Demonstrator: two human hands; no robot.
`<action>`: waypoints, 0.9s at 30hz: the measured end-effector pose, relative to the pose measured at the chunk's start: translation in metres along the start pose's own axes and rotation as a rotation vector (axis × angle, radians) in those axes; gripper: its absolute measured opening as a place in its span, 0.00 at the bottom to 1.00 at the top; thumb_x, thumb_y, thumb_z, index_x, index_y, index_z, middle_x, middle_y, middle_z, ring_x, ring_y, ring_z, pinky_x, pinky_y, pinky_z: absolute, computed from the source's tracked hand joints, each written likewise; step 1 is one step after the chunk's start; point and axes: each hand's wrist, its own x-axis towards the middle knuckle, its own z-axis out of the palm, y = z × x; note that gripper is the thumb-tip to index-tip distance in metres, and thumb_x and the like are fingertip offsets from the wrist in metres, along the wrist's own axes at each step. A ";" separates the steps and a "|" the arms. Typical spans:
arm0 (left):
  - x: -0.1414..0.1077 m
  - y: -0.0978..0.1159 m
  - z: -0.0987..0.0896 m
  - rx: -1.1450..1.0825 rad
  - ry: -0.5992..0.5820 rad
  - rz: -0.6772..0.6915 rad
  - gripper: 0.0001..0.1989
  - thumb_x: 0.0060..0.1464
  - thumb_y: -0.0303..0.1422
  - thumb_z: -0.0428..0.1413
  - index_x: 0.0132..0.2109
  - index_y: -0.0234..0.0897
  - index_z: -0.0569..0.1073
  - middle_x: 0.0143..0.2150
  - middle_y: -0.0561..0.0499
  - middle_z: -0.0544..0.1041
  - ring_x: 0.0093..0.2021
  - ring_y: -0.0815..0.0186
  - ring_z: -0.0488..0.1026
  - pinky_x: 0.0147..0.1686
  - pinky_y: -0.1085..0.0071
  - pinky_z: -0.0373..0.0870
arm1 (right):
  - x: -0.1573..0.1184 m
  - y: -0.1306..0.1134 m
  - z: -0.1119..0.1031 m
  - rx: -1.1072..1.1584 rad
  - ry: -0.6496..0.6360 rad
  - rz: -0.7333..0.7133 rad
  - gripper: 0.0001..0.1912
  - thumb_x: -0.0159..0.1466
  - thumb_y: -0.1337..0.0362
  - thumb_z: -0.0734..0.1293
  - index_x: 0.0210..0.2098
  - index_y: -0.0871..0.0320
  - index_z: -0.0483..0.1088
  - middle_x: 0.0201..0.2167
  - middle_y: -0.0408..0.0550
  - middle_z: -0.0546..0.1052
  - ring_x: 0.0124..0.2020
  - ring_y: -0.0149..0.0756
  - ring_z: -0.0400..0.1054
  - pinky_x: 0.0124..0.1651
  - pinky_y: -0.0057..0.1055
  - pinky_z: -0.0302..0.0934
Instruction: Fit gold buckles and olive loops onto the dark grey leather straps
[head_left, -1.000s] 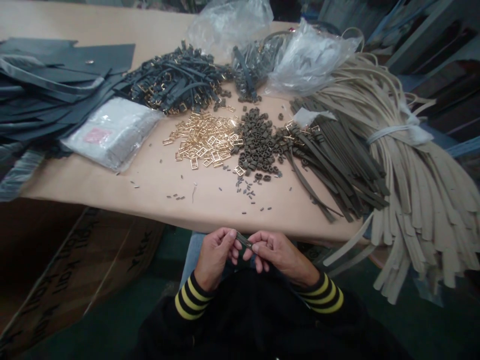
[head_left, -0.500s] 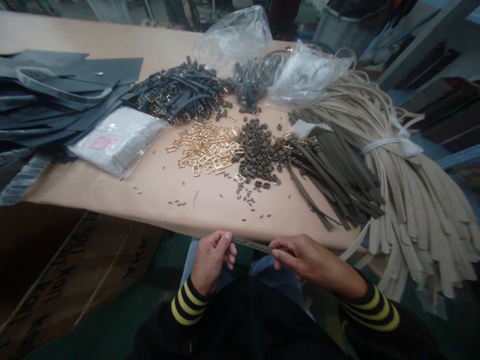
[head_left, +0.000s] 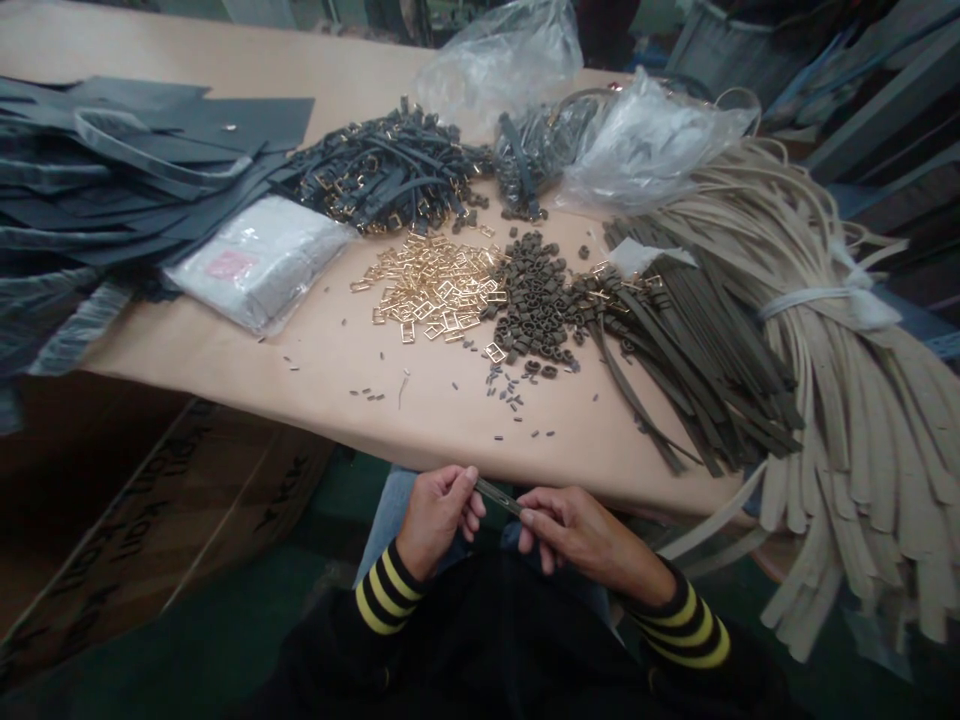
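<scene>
hands point(head_left: 436, 515) pinching | strap point(head_left: 496, 494) | dark olive, narrow, flat, straight, slotted

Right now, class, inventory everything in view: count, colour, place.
Table: one, tan, centre
Sheets: many, dark, left
Packet: one, white, left
Buckled straps: many, dark, far middle
Bags: several, clear, far side
Buckles: many, gold, centre
Loops: many, olive, centre
Bits: many, grey, near edge
Olive straps: many, olive, right
Scrap: one, white, right
Beige straps: one bundle, beige, right
Cardboard: one, brown, lower left
Background: too dim to list
Strip: one, olive, bottom
Left hand and right hand: two, bare, holding strip
Sleeves: two, black-yellow, bottom
Jeans: pair, blue, bottom
</scene>
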 end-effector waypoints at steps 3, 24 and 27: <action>0.000 0.001 -0.001 0.004 0.005 -0.001 0.18 0.45 0.43 0.53 0.18 0.32 0.65 0.12 0.56 0.64 0.11 0.77 0.59 0.10 0.82 0.56 | 0.005 -0.002 0.004 -0.005 0.005 -0.005 0.12 0.61 0.61 0.56 0.32 0.63 0.65 0.22 0.45 0.72 0.13 0.21 0.60 0.17 0.19 0.52; 0.070 0.104 -0.015 1.012 0.064 0.945 0.07 0.52 0.28 0.47 0.33 0.33 0.70 0.29 0.48 0.71 0.30 0.67 0.67 0.32 0.72 0.64 | 0.015 -0.012 -0.030 0.058 0.300 -0.136 0.20 0.60 0.51 0.54 0.23 0.60 0.61 0.13 0.37 0.60 0.14 0.23 0.52 0.19 0.22 0.47; 0.083 0.105 0.008 1.155 -0.043 1.015 0.08 0.54 0.27 0.46 0.35 0.33 0.70 0.31 0.47 0.70 0.33 0.66 0.66 0.34 0.71 0.65 | 0.020 -0.010 -0.038 0.112 0.375 -0.132 0.19 0.60 0.51 0.55 0.23 0.60 0.61 0.13 0.37 0.60 0.13 0.23 0.51 0.19 0.22 0.47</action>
